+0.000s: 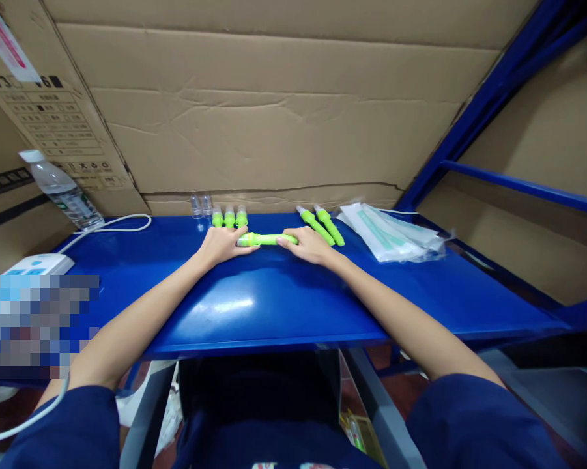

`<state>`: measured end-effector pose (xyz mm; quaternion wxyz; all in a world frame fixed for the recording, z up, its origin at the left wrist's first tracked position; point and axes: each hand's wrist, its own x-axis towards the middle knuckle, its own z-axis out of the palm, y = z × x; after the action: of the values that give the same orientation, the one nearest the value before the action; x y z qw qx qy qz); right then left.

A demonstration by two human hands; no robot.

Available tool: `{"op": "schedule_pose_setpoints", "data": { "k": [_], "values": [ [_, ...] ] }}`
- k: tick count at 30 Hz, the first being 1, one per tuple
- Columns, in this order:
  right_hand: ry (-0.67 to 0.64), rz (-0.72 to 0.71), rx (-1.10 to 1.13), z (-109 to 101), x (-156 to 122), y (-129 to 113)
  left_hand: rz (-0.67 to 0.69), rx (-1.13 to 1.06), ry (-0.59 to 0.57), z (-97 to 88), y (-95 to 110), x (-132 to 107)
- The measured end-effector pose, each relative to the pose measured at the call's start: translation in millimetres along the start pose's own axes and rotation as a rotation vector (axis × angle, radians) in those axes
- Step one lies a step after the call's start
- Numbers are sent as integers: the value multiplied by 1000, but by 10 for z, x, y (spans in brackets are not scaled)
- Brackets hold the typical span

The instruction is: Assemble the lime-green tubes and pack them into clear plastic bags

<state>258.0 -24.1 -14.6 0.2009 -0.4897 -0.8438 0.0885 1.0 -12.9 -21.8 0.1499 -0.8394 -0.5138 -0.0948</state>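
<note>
Green tubular pen [268,240] has its ends pinched by fingers of left hand [221,245] and right hand [310,245].

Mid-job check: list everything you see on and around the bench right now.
green pen: one, green, table centre, held at both ends
spare pens: two, green, lying right of it
green caps: three, green, upright row behind
clear caps: two, clear, left of that row
packets: stack, clear and teal, right
water bottle: one, clear, far left
white box: one, white, left, cabled
table: one, blue
cardboard: brown, behind
left hand: pinching pen's left end
right hand: pinching its right end
</note>
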Motion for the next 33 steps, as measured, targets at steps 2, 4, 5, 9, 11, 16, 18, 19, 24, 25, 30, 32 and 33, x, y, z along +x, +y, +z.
{"op": "schedule_pose_setpoints", "data": {
  "k": [2,4,5,9,11,16,18,19,24,25,30,32,33],
  "values": [
    [-16,-20,149,-11,7,21,0,11,-19,-5,20,4],
    [-112,14,360,-38,9,52,13,8,-32,-18,54,7],
    [-184,51,479,-57,9,73,20,3,-37,-24,76,8],
    [-449,220,826,-116,11,176,30,-14,-62,-36,174,6],
    [-516,267,891,-112,17,209,29,-18,-66,-32,196,5],
    [-467,258,1008,6,20,162,-5,3,-32,-27,102,4],
    [-414,267,1082,56,22,123,-11,12,-6,-32,38,6],
    [-380,286,1128,74,25,107,-9,15,11,-34,8,9],
    [-198,435,1282,91,58,64,55,20,120,-7,-91,43],
    [-178,460,1291,90,63,56,70,23,135,5,-105,51],
    [-112,505,1321,128,60,15,79,24,176,43,-161,67],
    [-109,466,1335,152,55,10,69,18,170,34,-162,63],
    [-112,437,1341,162,52,11,64,17,162,24,-154,59]
  ]
}}
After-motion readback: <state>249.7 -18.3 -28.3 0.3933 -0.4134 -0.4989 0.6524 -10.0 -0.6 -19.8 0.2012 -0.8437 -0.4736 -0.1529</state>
